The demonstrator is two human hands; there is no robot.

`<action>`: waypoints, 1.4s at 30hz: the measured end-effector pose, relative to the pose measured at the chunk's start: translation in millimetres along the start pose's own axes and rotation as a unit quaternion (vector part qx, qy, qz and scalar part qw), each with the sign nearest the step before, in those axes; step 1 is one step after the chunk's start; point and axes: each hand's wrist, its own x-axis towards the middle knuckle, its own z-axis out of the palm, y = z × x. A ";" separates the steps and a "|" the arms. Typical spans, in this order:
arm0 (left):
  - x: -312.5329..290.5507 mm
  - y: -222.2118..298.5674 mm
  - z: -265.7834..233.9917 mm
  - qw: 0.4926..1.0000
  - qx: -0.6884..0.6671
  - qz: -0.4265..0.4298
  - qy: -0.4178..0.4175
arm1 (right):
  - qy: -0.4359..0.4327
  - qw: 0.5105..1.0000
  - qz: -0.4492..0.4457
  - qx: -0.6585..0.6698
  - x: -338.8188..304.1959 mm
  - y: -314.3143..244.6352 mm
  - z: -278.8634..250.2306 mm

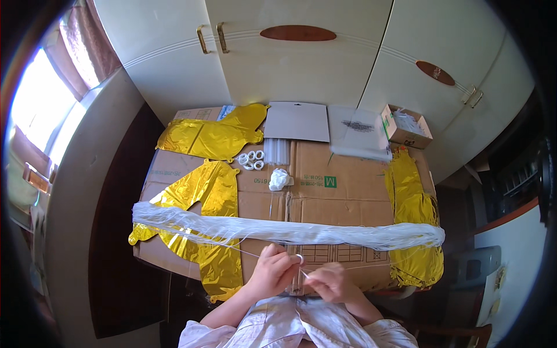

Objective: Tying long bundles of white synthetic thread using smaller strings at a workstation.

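Observation:
At the near edge of the cardboard, my left hand [272, 271] is closed, its fingertips pinching a small white ring [300, 259] and a thin white string. Just to its right, my right hand [333, 283] is also closed, pinching a white strand that leads up toward the ring. A long hank of white string [301, 233] stretches across the cardboard, just beyond both hands. Thin single strands run from the hands toward either side. Several similar white rings [250, 159] lie in a cluster farther back.
Flat gold foil balloons [217, 197] lie at left, with more gold foil [409, 191] at right. Behind stand clear straws [277, 152], crumpled white material [281, 180], a grey card [297, 122], a clear plastic bag [357, 130] and a small box [397, 136], all on flattened cardboard [342, 203].

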 end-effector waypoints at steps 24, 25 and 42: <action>-7.3 -3.2 4.0 0.933 -0.359 -0.009 0.003 | 0.033 0.995 0.094 -0.009 -1.4 10.0 9.8; -6.8 1.2 6.8 0.905 -0.419 -0.046 0.059 | 0.018 0.996 0.080 -0.036 -2.3 13.0 14.0; -4.5 4.0 -6.6 0.940 -0.335 -0.003 -0.055 | 0.048 0.995 0.084 -0.028 9.8 5.4 8.7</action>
